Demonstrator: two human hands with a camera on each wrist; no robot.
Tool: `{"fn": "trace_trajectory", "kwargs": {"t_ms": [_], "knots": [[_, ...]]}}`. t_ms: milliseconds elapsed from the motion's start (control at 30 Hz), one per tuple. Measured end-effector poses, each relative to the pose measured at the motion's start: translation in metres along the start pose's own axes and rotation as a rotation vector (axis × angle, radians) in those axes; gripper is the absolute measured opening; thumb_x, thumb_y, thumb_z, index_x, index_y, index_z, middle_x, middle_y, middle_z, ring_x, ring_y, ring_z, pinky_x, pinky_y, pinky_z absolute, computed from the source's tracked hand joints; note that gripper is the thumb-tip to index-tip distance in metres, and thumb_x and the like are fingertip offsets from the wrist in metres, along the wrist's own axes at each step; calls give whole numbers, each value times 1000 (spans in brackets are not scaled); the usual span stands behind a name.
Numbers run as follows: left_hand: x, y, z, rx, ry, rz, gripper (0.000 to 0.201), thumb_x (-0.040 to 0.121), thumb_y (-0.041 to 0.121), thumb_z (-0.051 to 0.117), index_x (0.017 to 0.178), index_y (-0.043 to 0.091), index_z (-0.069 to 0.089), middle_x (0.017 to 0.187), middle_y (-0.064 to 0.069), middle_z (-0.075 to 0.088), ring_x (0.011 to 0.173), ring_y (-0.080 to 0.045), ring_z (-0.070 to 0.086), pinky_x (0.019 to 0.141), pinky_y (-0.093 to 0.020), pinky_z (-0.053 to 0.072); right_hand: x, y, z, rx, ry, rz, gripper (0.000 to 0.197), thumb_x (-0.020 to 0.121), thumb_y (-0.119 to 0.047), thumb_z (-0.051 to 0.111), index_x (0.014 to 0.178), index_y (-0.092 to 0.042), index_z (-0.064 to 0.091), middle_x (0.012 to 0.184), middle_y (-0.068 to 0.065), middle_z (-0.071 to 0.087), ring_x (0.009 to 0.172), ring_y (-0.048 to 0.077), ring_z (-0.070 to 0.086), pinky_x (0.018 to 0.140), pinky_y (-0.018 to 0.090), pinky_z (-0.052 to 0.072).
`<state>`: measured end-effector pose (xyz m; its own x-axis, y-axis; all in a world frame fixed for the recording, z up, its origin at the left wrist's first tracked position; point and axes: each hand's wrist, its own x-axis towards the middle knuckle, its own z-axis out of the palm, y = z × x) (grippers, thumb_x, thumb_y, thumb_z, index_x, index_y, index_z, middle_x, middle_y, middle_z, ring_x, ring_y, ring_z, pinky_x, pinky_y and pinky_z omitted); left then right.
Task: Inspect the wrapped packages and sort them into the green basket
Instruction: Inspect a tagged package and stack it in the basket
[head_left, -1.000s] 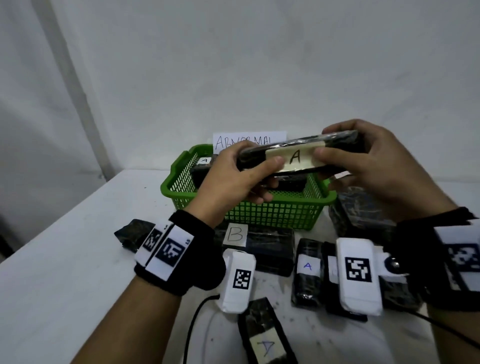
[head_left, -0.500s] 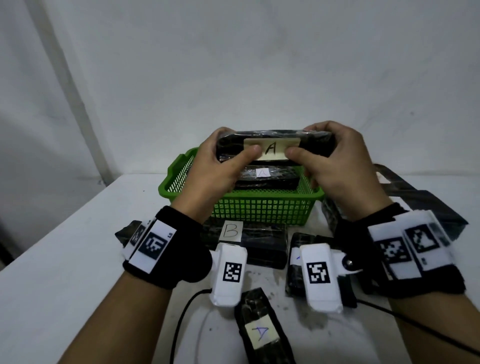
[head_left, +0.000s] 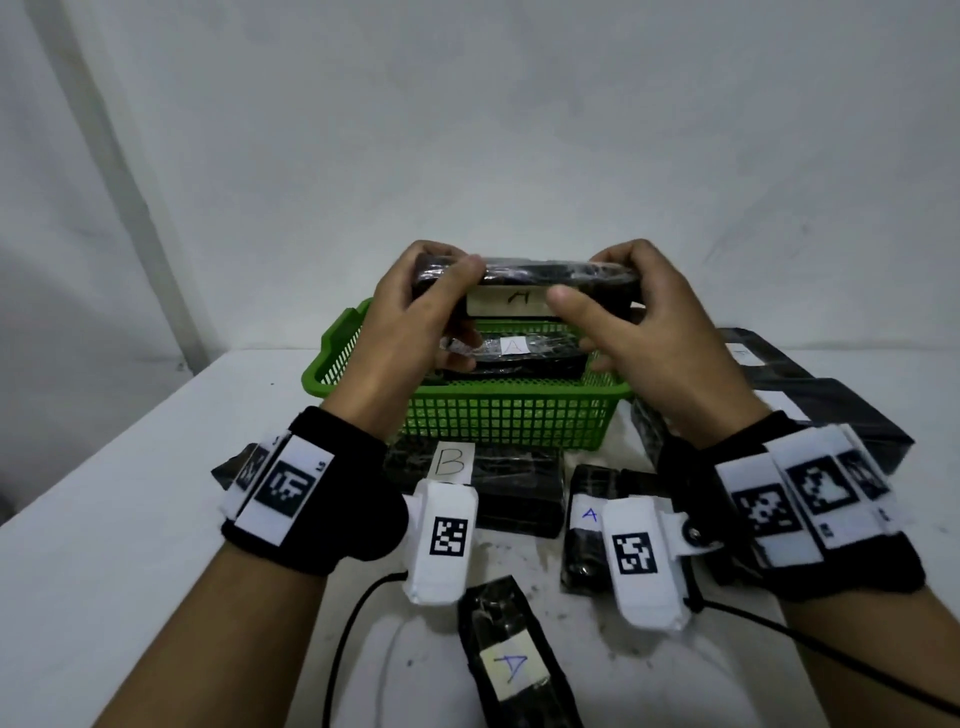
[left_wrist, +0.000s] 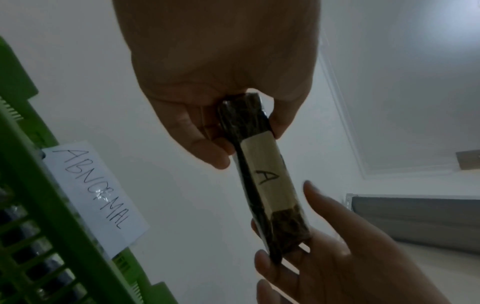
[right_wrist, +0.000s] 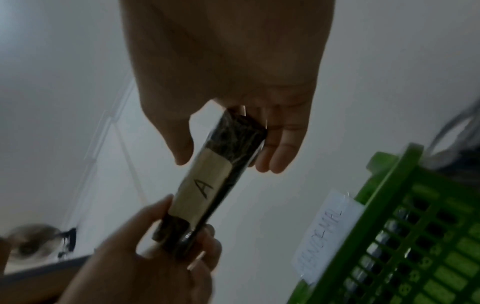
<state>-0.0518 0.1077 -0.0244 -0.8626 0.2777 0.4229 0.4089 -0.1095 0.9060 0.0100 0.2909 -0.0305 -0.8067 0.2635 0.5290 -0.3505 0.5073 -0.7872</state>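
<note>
Left hand: my left hand (head_left: 415, 317) grips one end of a black wrapped package (head_left: 524, 291), thumb on the near face, fingers curled behind.
Right hand: my right hand (head_left: 649, 332) clasps the other end, thumb beside the paper label.
Held package: level in the air above the green basket (head_left: 498, 410), its label marked A facing me.
Basket: stands on the white table (head_left: 130, 519); another package marked A (head_left: 511, 349) lies inside; a paper sign (left_wrist: 96, 195) reading ABNORMAL is fixed to its far rim.
Table: a package marked B (head_left: 483, 478) lies just before the basket, two more marked A (head_left: 587, 530) (head_left: 514, 670) nearer me, further black packages (head_left: 810, 405) to the right.
</note>
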Motion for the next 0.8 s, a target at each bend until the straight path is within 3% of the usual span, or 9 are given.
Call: {"fn": "trace_trajectory", "kwargs": {"t_ms": [33, 100, 300, 467, 567, 700, 800], "knots": [[1, 0, -1, -2, -7, 2, 13, 97, 33, 59, 98, 21, 58, 96, -5, 68, 69, -21, 65, 52, -29, 53, 1, -1, -1, 82, -25, 18, 32, 88, -46, 71, 103, -22, 55, 98, 1, 68, 79, 13, 68, 67, 29, 56], [3, -1, -2, -11, -34, -7, 10, 96, 31, 61, 96, 20, 60, 94, -3, 68, 73, -21, 67, 54, -30, 54, 4, 0, -3, 199, -38, 47, 21, 91, -35, 70, 98, -19, 58, 99, 11, 67, 77, 15, 66, 64, 26, 56], [2, -2, -2, -18, -48, 19, 7, 94, 15, 64, 99, 19, 62, 88, 1, 67, 73, -17, 67, 56, -27, 54, 6, 3, -3, 363, -47, 124, 8, 88, -20, 74, 87, -20, 67, 87, -1, 68, 78, 17, 63, 72, 33, 57], [-1, -4, 5, 101, -45, 114, 21, 87, -2, 65, 96, 16, 61, 83, 3, 66, 66, -7, 63, 57, -22, 52, 5, 7, -1, 197, 102, -16, 23, 75, -6, 81, 81, -23, 66, 83, -3, 71, 73, 14, 68, 71, 37, 60], [-3, -5, 7, 149, -50, 155, 23, 87, -3, 65, 98, 17, 61, 87, 0, 67, 63, -5, 62, 60, -22, 53, 4, 8, -3, 114, 155, -92, 22, 71, -10, 81, 78, -25, 67, 81, -5, 73, 74, 11, 70, 72, 36, 61], [-2, -3, 6, 29, -91, 72, 13, 94, 10, 63, 104, 17, 59, 104, -6, 66, 81, -13, 69, 67, -29, 58, 4, 3, -7, 121, 107, -124, 23, 79, -11, 81, 90, -25, 67, 92, -8, 71, 84, 7, 69, 79, 27, 57], [-2, -1, 5, -50, -82, 38, 9, 96, 13, 62, 104, 17, 59, 106, -7, 67, 87, -19, 73, 68, -28, 59, 3, 4, -9, 69, 36, -87, 35, 84, -23, 79, 114, -29, 61, 118, -9, 65, 106, 12, 66, 90, 34, 56]]}}
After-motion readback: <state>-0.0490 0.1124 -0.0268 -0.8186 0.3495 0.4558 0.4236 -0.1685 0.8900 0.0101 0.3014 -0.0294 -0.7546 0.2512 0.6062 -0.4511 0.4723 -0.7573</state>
